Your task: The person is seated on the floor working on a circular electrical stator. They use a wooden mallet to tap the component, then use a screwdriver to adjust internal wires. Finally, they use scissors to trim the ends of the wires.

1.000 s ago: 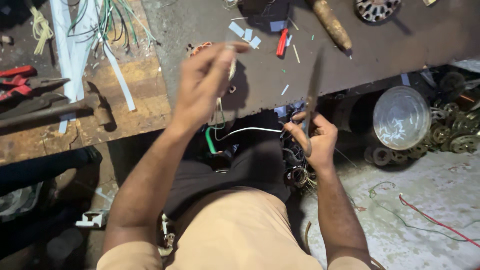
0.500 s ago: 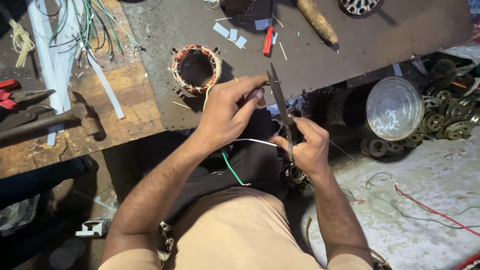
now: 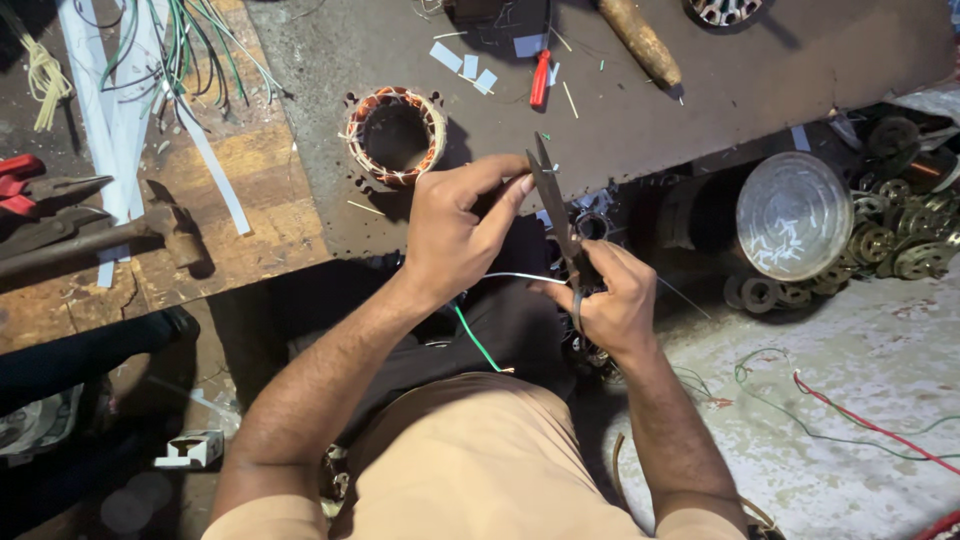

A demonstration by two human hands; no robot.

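Observation:
My right hand [image 3: 608,300] grips a pair of dark scissors [image 3: 556,215] by the handles, blades pointing up and away. My left hand [image 3: 455,225] pinches a thin white wire [image 3: 515,277] at the blades, with a green wire [image 3: 476,340] trailing down from it toward my lap. Just beyond my left hand, a motor stator [image 3: 396,135] with copper windings lies on the grey work board [image 3: 700,90].
A wooden bench [image 3: 250,190] at left carries a hammer [image 3: 90,240], red-handled pliers [image 3: 25,180], white strips and green wires. On the board lie a red screwdriver [image 3: 540,78] and a wooden handle [image 3: 640,40]. A steel bowl [image 3: 792,215] and metal parts sit at right.
My left hand came down from high over the board to the scissor blades, uncovering the stator. The scissors tilted from upright toward the left hand.

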